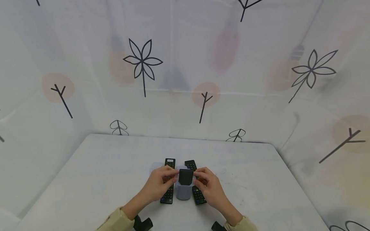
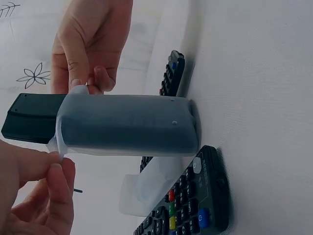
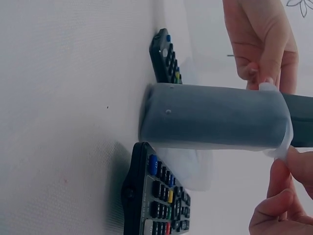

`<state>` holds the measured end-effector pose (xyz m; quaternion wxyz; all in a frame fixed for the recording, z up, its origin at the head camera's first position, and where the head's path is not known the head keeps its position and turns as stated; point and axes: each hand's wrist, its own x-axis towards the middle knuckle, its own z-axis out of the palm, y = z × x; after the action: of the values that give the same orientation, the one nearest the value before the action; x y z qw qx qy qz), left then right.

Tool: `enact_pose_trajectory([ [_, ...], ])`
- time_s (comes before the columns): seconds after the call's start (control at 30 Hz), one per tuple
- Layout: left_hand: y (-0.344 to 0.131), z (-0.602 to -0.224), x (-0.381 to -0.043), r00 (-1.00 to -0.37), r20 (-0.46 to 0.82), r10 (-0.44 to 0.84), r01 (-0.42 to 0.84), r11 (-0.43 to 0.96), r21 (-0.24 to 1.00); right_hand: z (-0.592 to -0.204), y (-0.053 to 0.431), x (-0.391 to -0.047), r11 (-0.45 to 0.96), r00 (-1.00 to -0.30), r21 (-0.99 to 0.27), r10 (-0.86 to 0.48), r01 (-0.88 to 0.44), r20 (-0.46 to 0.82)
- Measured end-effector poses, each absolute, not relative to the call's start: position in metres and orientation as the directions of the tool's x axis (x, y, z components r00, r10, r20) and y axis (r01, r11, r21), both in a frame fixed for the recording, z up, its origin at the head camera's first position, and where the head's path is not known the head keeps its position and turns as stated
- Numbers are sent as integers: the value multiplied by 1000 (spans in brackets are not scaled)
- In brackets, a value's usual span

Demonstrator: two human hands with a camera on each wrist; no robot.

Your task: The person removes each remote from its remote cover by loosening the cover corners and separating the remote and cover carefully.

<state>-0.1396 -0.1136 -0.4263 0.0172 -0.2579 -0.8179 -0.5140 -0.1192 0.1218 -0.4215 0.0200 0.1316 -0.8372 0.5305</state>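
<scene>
A black remote control (image 2: pixel 34 117) stands on end, mostly inside a translucent silicone cover (image 2: pixel 127 125). Its bare end pokes out past the cover's mouth, toward the head camera. My left hand (image 1: pixel 160 183) pinches the rim of the cover on the left side between thumb and fingers. On the opposite side, my right hand (image 1: pixel 211 187) pinches the same rim. Seen from the right wrist, the cover (image 3: pixel 215 117) fits around the remote, whose dark body shows through, and its lower end is at the table top.
One black remote control (image 1: pixel 166 197) lies left of the cover and another remote (image 1: pixel 199 196) lies to its right, both on the white table (image 1: pixel 245 179). Behind the upright cover lies more translucent cover material (image 2: pixel 151 188). A patterned white curtain (image 1: pixel 173 112) surrounds the table.
</scene>
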Motion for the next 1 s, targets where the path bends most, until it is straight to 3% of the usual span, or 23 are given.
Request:
enact_pose_trajectory([
  [0.73,-117,-432,-139,-858,252,448,438,383,813,-425,127,-118,406,-958,-883,-250,-235,140],
  [1.0,-116,-440,-139,-846,262,464,438,328,837,-433,128,-119,451,-952,-855,-273,-255,140],
])
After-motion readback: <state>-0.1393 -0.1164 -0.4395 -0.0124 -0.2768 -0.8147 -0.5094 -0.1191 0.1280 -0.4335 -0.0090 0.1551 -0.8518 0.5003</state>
